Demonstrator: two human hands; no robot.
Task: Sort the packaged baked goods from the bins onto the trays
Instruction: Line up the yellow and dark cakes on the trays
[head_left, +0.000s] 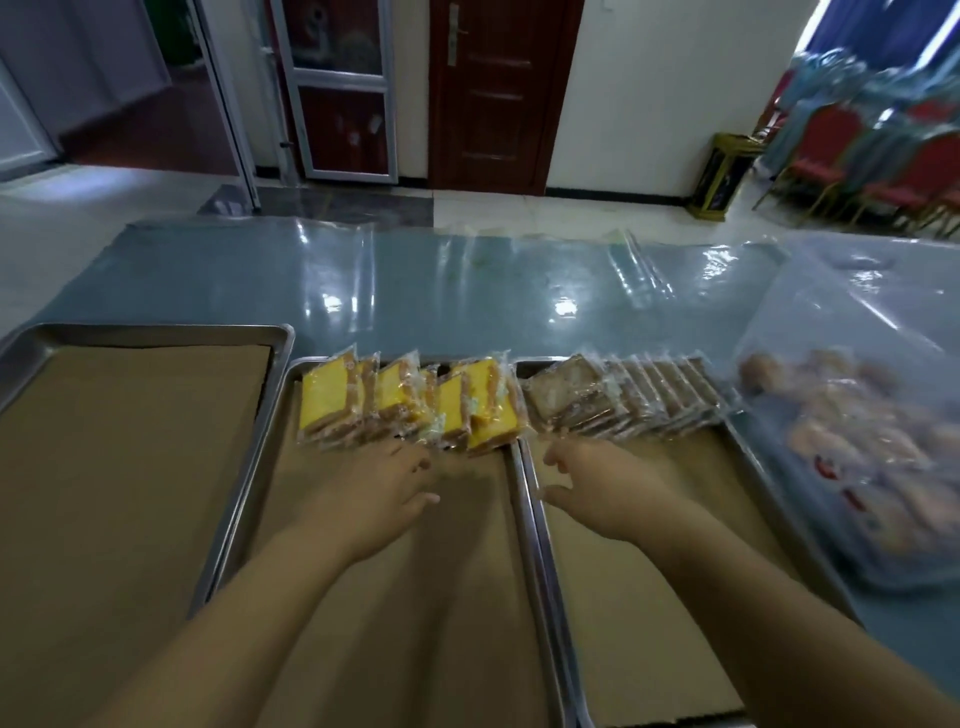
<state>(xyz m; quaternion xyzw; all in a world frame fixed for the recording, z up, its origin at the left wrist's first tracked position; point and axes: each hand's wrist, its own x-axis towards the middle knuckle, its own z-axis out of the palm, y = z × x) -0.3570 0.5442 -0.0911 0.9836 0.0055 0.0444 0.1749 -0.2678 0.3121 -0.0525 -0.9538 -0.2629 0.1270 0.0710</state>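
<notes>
On the middle tray (241, 499), yellow packs (405, 405); on the right tray (597, 623), brown packs (623, 400); in the bin (831, 291), buns (857, 431). Left hand (384, 493) and right hand (597, 493): fingers loosely spread, holding nothing.

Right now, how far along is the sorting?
Done: one row of yellow packs on the middle tray, one row of brown packs on the right tray. In hand: nothing; left hand and right hand open. Left: left tray has no packs; bin holds unsorted goods.
</notes>
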